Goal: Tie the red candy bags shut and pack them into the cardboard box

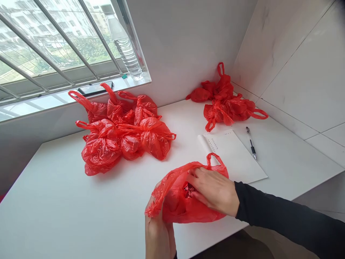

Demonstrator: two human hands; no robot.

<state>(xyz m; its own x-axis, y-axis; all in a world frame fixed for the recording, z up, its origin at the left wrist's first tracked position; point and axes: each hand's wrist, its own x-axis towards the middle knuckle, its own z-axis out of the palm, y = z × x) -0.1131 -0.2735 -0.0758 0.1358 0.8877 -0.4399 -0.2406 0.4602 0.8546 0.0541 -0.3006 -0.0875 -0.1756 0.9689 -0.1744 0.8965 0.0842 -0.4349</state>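
Note:
An open red plastic bag [175, 201] lies near the front edge of the white table [67, 208]. My left hand [159, 233] grips the bag's left rim and holds the mouth apart. My right hand [214, 190] reaches into the mouth, fingers curled over something red and shiny inside that I cannot make out. One bag handle [215, 158] sticks up behind my right hand.
Several tied red bags [121, 133] sit in a pile at the back left, and another cluster of tied red bags [226, 100] sits in the back right corner. A notebook [234, 154] and a pen [251, 142] lie to the right. A water bottle [125, 46] and a phone [95, 88] rest on the windowsill.

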